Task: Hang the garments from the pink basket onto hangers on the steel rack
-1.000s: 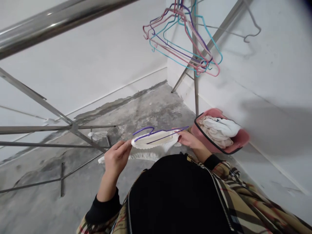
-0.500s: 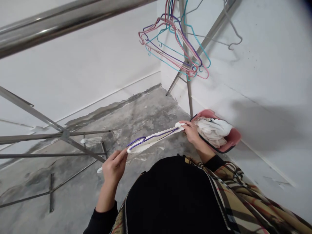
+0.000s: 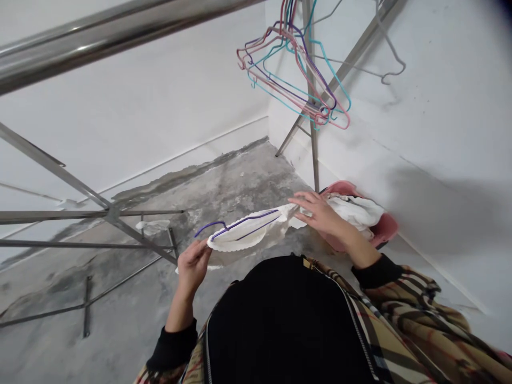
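On the head camera, the only view I have, my left hand (image 3: 194, 266) is closed around the near end of a purple wire hanger (image 3: 244, 220), pinching it together with the white cloth (image 3: 248, 233) draped over it. The fingers hide exactly where the wire sits in that grip. The hanger is held roughly level above the concrete floor (image 3: 236, 181), with its hook pointing toward the left hand and part of the wire hidden by the cloth.

My right hand (image 3: 322, 213) is open, fingers spread, right beside the cloth's far edge. I cannot tell whether it touches the cloth or the laundry (image 3: 354, 209) behind it. That hand and forearm block much of the pink basket (image 3: 386, 229), so I can't make out how the laundry sits inside.

Past the hands, a steel drying rack (image 3: 312, 96) stands against the white wall (image 3: 440, 106), with a tangle of pink, blue and purple hangers (image 3: 292, 69) hanging from it, cut off at the top of the frame. A dark blur (image 3: 502, 10) sits in the top right corner, too unclear to identify.
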A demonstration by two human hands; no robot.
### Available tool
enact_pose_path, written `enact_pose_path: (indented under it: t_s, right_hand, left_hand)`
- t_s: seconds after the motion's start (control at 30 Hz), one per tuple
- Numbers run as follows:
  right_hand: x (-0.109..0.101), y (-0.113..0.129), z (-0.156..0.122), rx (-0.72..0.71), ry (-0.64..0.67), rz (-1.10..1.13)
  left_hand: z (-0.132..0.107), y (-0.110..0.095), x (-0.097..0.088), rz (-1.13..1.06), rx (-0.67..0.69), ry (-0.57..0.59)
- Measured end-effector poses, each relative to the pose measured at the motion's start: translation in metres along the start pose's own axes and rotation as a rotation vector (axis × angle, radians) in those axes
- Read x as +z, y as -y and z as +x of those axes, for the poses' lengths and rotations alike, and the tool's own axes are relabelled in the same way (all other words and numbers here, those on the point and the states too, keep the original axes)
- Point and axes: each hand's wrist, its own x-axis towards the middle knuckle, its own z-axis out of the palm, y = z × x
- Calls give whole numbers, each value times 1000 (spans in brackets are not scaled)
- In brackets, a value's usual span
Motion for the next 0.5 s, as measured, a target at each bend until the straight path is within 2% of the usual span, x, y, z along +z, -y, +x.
enact_pose_path:
  t_s: [0.2,0.37,0.5]
  right_hand:
    - [1,4,12,-160,169,-138]
    - [0,11,13,-206,163,-232]
    - [-1,11,7,-203,121,-197]
  left_hand:
    - [12,-1,1,-89,-75,46]
    - [19,0,2,-124,-66,70]
    - [18,2,-3,-146,-48,101]
